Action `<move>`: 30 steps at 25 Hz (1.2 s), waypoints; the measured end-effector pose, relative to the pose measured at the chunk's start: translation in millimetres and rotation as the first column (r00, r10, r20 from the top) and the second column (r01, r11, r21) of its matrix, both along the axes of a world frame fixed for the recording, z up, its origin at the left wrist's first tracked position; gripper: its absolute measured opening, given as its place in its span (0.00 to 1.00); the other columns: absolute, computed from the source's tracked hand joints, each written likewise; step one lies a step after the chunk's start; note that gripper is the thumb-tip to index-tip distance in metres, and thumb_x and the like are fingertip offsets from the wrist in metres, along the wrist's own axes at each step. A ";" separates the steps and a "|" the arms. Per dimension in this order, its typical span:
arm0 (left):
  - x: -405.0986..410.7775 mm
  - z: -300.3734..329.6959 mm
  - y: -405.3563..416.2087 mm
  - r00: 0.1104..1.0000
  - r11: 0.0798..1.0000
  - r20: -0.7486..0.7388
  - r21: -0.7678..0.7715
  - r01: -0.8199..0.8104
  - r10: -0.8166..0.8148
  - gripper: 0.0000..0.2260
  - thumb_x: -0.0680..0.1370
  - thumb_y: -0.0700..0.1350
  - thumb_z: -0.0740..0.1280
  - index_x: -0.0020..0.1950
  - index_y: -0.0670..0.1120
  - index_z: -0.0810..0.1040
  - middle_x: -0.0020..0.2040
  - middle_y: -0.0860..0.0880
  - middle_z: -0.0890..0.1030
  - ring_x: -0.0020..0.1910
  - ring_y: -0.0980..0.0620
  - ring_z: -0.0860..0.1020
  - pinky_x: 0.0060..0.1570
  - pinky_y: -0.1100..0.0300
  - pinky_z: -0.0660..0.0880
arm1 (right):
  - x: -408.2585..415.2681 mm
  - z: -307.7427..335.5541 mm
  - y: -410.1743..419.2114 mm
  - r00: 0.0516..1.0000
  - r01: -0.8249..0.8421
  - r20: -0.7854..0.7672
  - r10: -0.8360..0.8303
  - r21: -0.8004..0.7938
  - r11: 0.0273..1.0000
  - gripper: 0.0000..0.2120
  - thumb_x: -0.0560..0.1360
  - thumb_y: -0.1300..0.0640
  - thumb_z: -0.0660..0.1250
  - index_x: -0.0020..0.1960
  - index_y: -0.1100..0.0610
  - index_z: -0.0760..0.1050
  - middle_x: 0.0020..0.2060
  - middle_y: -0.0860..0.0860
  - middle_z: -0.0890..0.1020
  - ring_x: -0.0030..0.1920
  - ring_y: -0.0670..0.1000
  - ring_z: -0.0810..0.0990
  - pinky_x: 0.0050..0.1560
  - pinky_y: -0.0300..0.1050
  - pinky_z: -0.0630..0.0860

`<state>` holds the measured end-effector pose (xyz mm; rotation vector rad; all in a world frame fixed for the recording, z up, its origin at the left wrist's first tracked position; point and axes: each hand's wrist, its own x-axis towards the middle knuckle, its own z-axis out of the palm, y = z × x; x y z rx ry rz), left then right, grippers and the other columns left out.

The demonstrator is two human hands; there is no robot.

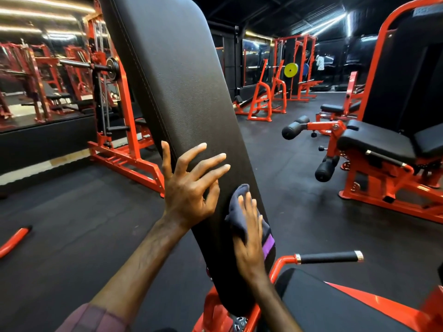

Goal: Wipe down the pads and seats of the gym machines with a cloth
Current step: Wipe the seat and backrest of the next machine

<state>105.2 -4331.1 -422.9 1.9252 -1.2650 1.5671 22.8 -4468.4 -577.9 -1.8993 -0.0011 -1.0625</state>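
Cloth [242,212], dark blue-grey with a purple band at its lower edge, lies against the lower right part of the tilted black back pad [182,97], under the right hand [249,238]. That hand lies flat on it, fingers straight and close together, pressing it to the vinyl. Left hand [189,183] rests on the pad's left edge just above and beside the cloth, fingers spread wide and straight, holding nothing; it appears to steady the pad. A dark plaid sleeve [96,317] shows at the left forearm.

Nearest the camera, the machine's black seat [318,305] sits on an orange frame, with a black-gripped handle [328,257] just beyond it.

Step in hand, by judgement: wiping the lower section of the back pad. The greater length of the pad above the hands is likely not yet covered. The next move calls for flat pressure kept on the cloth while it is drawn up or across the surface, then attention to the seat.

Farther off, right: a leg machine [383,152] with black seat and roller pads. Left: a rack with a barbell [96,67] before a mirror. Far back: orange racks and a yellow weight plate [290,70].

Writing: a plate at the upper right machine is too blurred to read; no brand is legible.
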 end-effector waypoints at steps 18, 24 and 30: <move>-10.0 -18.6 -3.4 0.999 1.000 -0.052 0.015 0.000 0.000 0.17 0.80 0.43 0.69 0.68 0.57 0.84 0.70 0.61 0.79 0.77 0.48 0.70 0.73 0.21 0.50 | -49.3 -38.5 46.1 1.000 -0.028 -0.019 0.025 -0.191 0.981 0.42 0.78 0.64 0.70 0.86 0.48 0.54 0.86 0.50 0.53 0.86 0.59 0.47 0.80 0.76 0.45; -15.3 -42.4 -4.4 0.996 0.999 -0.075 0.002 0.054 -0.053 0.15 0.82 0.45 0.67 0.66 0.54 0.85 0.70 0.59 0.80 0.77 0.46 0.70 0.73 0.20 0.50 | -32.1 15.1 60.9 0.997 -0.038 -0.067 0.046 0.119 0.992 0.37 0.80 0.60 0.62 0.85 0.44 0.54 0.86 0.44 0.52 0.86 0.53 0.45 0.82 0.64 0.39; -21.8 -54.5 -8.0 0.997 1.000 -0.072 0.001 0.021 -0.020 0.17 0.78 0.43 0.70 0.65 0.56 0.85 0.70 0.61 0.79 0.78 0.45 0.69 0.73 0.20 0.51 | -47.4 -38.7 44.0 0.992 0.059 -0.110 -0.055 0.032 0.998 0.41 0.79 0.56 0.60 0.83 0.32 0.45 0.84 0.35 0.48 0.85 0.46 0.44 0.83 0.67 0.44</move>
